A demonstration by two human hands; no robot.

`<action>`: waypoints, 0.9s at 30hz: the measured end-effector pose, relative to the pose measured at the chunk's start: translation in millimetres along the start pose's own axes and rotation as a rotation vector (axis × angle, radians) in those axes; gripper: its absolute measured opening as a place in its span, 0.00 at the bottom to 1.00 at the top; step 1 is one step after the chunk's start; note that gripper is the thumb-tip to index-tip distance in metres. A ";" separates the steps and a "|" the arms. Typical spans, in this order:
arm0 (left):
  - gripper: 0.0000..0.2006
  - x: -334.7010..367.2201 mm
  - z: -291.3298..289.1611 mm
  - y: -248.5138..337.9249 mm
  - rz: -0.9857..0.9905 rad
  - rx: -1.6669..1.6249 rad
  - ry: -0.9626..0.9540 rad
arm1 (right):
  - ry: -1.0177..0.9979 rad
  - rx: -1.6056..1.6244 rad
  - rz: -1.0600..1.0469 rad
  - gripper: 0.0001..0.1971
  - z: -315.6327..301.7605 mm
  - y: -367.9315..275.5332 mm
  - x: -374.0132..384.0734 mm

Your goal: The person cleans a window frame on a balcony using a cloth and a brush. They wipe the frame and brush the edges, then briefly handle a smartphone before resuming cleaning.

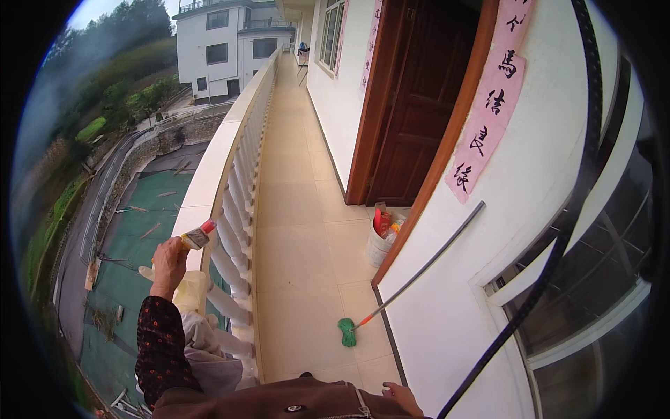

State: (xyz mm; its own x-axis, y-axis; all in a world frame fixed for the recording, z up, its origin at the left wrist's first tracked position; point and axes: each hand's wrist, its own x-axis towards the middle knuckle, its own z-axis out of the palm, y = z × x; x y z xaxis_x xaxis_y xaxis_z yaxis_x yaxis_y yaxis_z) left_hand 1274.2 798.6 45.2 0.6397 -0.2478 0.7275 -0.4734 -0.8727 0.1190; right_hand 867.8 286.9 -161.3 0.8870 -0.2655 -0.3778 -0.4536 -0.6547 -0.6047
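My left hand [169, 267] is closed around a paintbrush [195, 239] with a yellow handle, a metal band and a pinkish-red tip. It is raised over the white balcony railing [201, 188], at the left of the walkway. Just below that hand sits a cream-coloured object [192, 290], partly covered, whose kind I cannot make out. A crumpled pale cloth or bag [202, 335] hangs under it. Only part of my right hand [403, 399] shows, at the lower edge beside my brown apron [307, 401]; its visible fingers look loosely extended, with nothing seen in them.
A mop [347, 332] with a green head leans against the white wall at the right. Beside the dark wooden door [426, 105] stands a white bucket [378, 244] of rubbish. A black cable [530, 307] crosses on the right. The tiled walkway [293, 258] runs ahead; green ground lies below the railing.
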 end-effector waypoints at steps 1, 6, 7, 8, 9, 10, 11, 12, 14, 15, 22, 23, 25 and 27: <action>0.09 20.5 -12.6 30.4 0.007 -0.088 -0.106 | 0.046 0.049 -0.022 0.18 -6.1 -0.5 -9.8; 0.06 42.5 -28.9 256.3 0.188 -0.767 -0.483 | 0.347 0.427 -0.108 0.20 -39.1 -0.2 -66.6; 0.08 36.0 -25.2 306.4 0.299 -0.878 -0.580 | 0.373 0.488 -0.129 0.21 -51.2 3.4 -82.6; 0.08 22.5 -24.3 354.5 0.366 -0.972 -0.712 | 0.433 0.577 -0.169 0.23 -60.9 4.4 -98.0; 0.08 7.0 -21.3 402.2 0.469 -1.044 -0.772 | 0.470 0.650 -0.264 0.25 -72.4 7.1 -117.9; 0.08 -13.0 -19.6 447.9 0.502 -1.112 -0.884 | 0.514 0.740 -0.267 0.25 -81.5 8.4 -136.9; 0.07 -32.2 -16.7 491.1 0.578 -1.194 -0.974 | 0.562 0.832 -0.349 0.26 -91.2 11.0 -157.1; 0.08 -54.6 -17.1 531.2 0.654 -1.238 -1.009 | 0.604 0.898 -0.340 0.27 -100.8 16.9 -181.6; 0.08 -92.0 -20.9 600.5 0.894 -1.237 -1.024 | 0.667 1.043 -0.406 0.28 -112.7 26.0 -225.2; 0.08 -110.0 -24.9 629.1 0.980 -1.263 -1.061 | 0.688 1.119 -0.375 0.30 -115.2 33.1 -249.8; 0.10 -186.4 -58.6 768.5 1.426 -1.404 -1.482 | 1.016 1.397 -0.481 0.18 -102.7 78.2 -369.3; 0.09 -194.7 -61.5 783.5 1.482 -1.424 -1.477 | 1.071 1.387 -0.387 0.17 -99.8 82.1 -382.4; 0.09 -206.4 -60.0 809.5 1.586 -1.481 -1.451 | 1.182 1.410 -0.251 0.15 -96.4 86.8 -403.5; 0.08 -211.9 -54.2 834.1 1.384 -1.726 -1.393 | 1.443 1.318 -0.206 0.12 -98.2 93.5 -435.3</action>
State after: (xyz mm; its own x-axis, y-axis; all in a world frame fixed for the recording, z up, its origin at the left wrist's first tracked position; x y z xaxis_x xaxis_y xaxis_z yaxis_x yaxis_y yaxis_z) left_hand 711.0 146.0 26.9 -0.7018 -0.6307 0.3313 -0.1115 0.5566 0.8233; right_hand 447.9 271.8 15.5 0.0139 -0.9949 0.0999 0.4820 -0.0809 -0.8724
